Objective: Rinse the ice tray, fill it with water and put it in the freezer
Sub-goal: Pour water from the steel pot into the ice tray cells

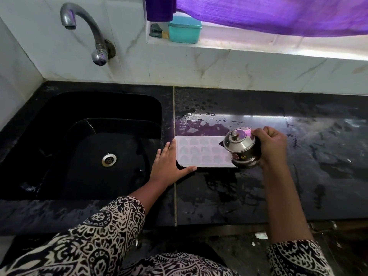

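White ice tray (201, 151) is seen lying flat on the black counter (278, 186), just right of the sink (79, 146). Left hand (169, 164) is laid against the tray's left end, fingers straight, thumb along the near edge. A small lidded steel kettle (242, 148) is gripped by the right hand (270, 146) and held tilted over the tray's right end, spout toward the cells. Water (199, 120) is pooled on the counter behind the tray. Tap (85, 30) is mounted on the tiled wall above the sink. A teal box (185, 29) is noted on the sill under a purple curtain (278, 14).
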The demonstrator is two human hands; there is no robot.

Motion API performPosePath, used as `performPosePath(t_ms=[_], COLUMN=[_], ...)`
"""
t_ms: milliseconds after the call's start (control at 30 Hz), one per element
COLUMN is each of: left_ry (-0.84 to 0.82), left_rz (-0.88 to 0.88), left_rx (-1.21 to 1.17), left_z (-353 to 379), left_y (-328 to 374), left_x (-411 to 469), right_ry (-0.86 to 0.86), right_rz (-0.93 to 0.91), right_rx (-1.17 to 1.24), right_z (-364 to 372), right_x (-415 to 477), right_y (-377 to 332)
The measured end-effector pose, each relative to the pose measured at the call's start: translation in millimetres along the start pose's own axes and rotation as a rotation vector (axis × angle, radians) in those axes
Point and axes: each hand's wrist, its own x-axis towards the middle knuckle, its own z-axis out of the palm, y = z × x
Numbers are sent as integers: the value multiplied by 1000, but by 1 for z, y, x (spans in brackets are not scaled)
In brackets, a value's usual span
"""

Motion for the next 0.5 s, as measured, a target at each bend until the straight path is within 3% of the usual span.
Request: performPosePath(t_ms=[500], left_ry=[8], left_rz=[6], left_rx=[16], left_z=[3], left_y=[-3], left_x=[1], right_ry=[-16], right_rz=[-204], right_rx=[-385], right_z=[-7], right_x=[-8], right_y=[1])
